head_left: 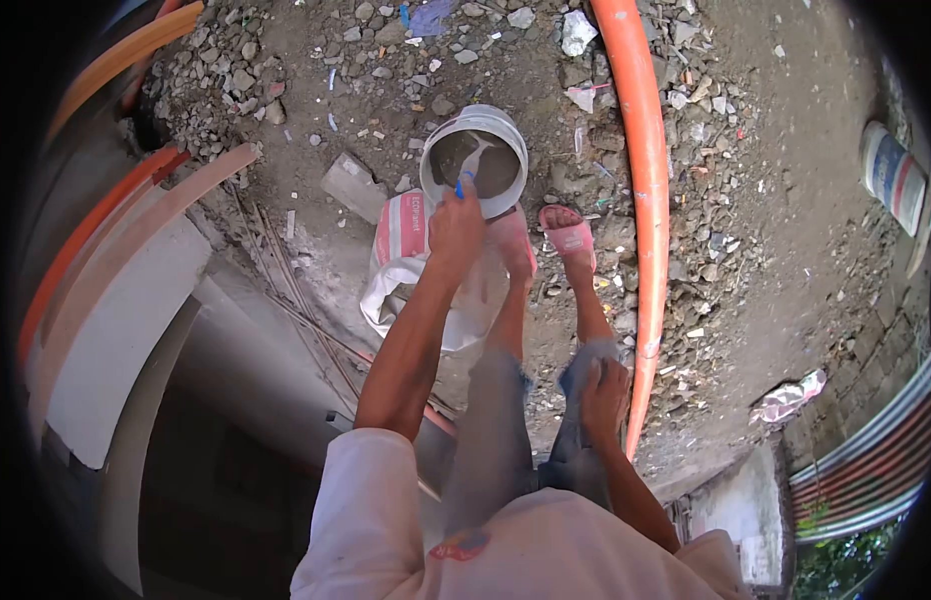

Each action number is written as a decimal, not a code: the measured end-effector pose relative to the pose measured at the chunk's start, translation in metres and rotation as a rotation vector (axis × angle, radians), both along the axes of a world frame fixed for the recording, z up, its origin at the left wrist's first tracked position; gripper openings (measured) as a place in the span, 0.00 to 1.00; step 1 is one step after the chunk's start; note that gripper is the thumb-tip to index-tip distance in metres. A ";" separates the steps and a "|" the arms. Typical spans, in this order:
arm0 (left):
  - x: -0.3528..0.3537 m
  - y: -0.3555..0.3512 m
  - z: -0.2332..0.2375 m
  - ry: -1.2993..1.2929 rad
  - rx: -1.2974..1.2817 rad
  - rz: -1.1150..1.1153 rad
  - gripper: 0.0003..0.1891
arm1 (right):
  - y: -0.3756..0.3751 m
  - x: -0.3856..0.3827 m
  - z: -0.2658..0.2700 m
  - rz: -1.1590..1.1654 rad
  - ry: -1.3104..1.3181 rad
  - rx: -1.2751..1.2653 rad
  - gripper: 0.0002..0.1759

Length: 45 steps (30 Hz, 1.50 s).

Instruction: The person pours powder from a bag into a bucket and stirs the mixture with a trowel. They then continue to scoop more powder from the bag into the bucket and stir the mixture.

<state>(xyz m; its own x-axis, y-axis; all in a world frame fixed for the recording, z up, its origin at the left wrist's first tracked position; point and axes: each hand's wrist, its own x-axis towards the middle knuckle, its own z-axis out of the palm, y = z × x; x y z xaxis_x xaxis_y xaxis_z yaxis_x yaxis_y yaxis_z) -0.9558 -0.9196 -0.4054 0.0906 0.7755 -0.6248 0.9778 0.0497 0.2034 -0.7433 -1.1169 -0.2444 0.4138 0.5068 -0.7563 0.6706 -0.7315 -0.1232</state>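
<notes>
My left hand [456, 225] is closed around the blue handle of a small trowel [474, 160], whose grey blade reaches into a white bucket [523, 170]. Grey mix [501, 170] lies inside the bucket, which stands on the ground just beyond my feet. Beside it, left of my feet, is a white and red cement sack [404, 228]. My right hand [606, 398] rests on my right knee with its fingers lying over the jeans, holding nothing visible.
A thick orange pipe [646, 180] runs along the ground on my right. Left of the bucket lies a grey block [354, 186] among rubble. Another bucket [894, 178] lies at the far right, with a crumpled bag [791, 397] nearer. A wall ledge [126, 320] stands at left.
</notes>
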 end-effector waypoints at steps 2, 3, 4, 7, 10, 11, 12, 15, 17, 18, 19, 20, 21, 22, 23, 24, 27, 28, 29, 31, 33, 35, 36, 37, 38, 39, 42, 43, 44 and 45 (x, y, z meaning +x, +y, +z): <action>0.005 0.012 -0.025 0.020 -0.007 0.009 0.20 | -0.001 0.002 -0.007 -0.014 -0.004 -0.004 0.19; 0.006 0.011 -0.035 0.032 -0.030 0.012 0.20 | -0.002 0.003 -0.006 -0.024 0.007 -0.025 0.19; 0.006 0.011 -0.047 0.010 -0.041 0.008 0.19 | -0.004 0.002 -0.004 -0.031 0.020 -0.046 0.19; 0.013 0.030 -0.069 -0.061 -0.044 0.018 0.15 | 0.004 0.001 0.003 -0.080 0.096 -0.121 0.19; -0.001 0.033 -0.056 -0.114 -0.056 0.072 0.11 | -0.004 -0.001 -0.005 -0.036 -0.005 -0.100 0.20; -0.004 0.031 -0.049 -0.108 -0.082 0.100 0.11 | -0.007 0.001 -0.011 0.011 0.005 -0.044 0.20; -0.007 0.024 -0.041 -0.099 -0.110 0.133 0.11 | -0.010 0.003 -0.016 0.061 0.020 0.009 0.20; -0.015 0.004 -0.030 -0.083 -0.138 0.186 0.11 | 0.016 -0.015 -0.050 0.128 0.173 0.032 0.23; -0.016 -0.002 -0.033 -0.139 -0.113 0.220 0.13 | 0.037 -0.026 -0.105 0.141 0.289 0.096 0.27; -0.016 -0.003 -0.037 -0.188 -0.089 0.248 0.13 | 0.060 -0.041 -0.122 0.045 0.381 0.126 0.29; -0.017 -0.006 -0.039 -0.234 -0.073 0.276 0.14 | 0.082 -0.056 -0.139 -0.052 0.472 0.154 0.32; -0.020 -0.004 -0.035 -0.271 -0.168 0.400 0.15 | 0.110 -0.068 -0.155 -0.220 0.603 0.144 0.35; -0.024 0.004 -0.023 -0.309 -0.262 0.523 0.16 | 0.112 -0.079 -0.195 -0.280 0.595 0.145 0.37; -0.027 0.007 -0.012 -0.346 -0.358 0.647 0.18 | 0.110 -0.089 -0.231 -0.340 0.585 0.144 0.38; -0.030 0.003 -0.003 -0.341 -0.341 0.637 0.18 | 0.120 -0.096 -0.242 -0.347 0.684 0.247 0.38; -0.032 -0.003 0.007 -0.340 -0.324 0.627 0.19 | 0.129 -0.099 -0.249 -0.352 0.778 0.352 0.37; -0.026 -0.028 0.017 -0.287 -0.129 0.465 0.19 | 0.138 -0.095 -0.255 -0.263 0.683 0.431 0.35; -0.024 -0.034 0.017 -0.256 -0.041 0.392 0.18 | 0.140 -0.092 -0.255 -0.238 0.662 0.421 0.35; -0.022 -0.034 0.016 -0.224 -0.038 0.369 0.18 | 0.146 -0.089 -0.253 -0.212 0.641 0.417 0.34; -0.018 -0.032 0.016 -0.156 -0.037 0.323 0.18 | 0.159 -0.079 -0.254 -0.108 0.613 0.414 0.33; -0.018 -0.029 0.013 -0.151 -0.015 0.264 0.19 | 0.178 -0.063 -0.258 0.043 0.593 0.419 0.32; -0.016 -0.018 0.007 -0.148 0.008 0.227 0.20 | 0.199 -0.049 -0.252 0.095 0.591 0.352 0.33; -0.013 -0.013 0.005 -0.142 0.010 0.224 0.20 | 0.211 -0.043 -0.248 0.149 0.594 0.328 0.34; -0.010 -0.009 0.003 -0.136 0.008 0.218 0.20 | 0.218 -0.039 -0.245 0.198 0.599 0.301 0.34; -0.009 -0.003 0.001 -0.142 0.011 0.202 0.21 | 0.224 -0.036 -0.251 0.234 0.612 0.345 0.36; -0.007 0.005 -0.002 -0.148 0.014 0.185 0.21 | 0.231 -0.031 -0.257 0.325 0.559 0.368 0.36; 0.001 0.029 -0.009 -0.123 -0.018 0.134 0.16 | 0.265 -0.022 -0.249 0.474 0.496 0.199 0.37; 0.006 0.038 -0.010 -0.107 -0.038 0.117 0.13 | 0.266 -0.021 -0.252 0.494 0.499 0.225 0.37; 0.011 0.047 -0.012 -0.138 -0.042 0.073 0.12 | 0.267 -0.019 -0.257 0.514 0.502 0.252 0.37; 0.017 0.058 -0.016 -0.168 -0.044 0.030 0.12 | 0.268 -0.017 -0.261 0.533 0.505 0.280 0.38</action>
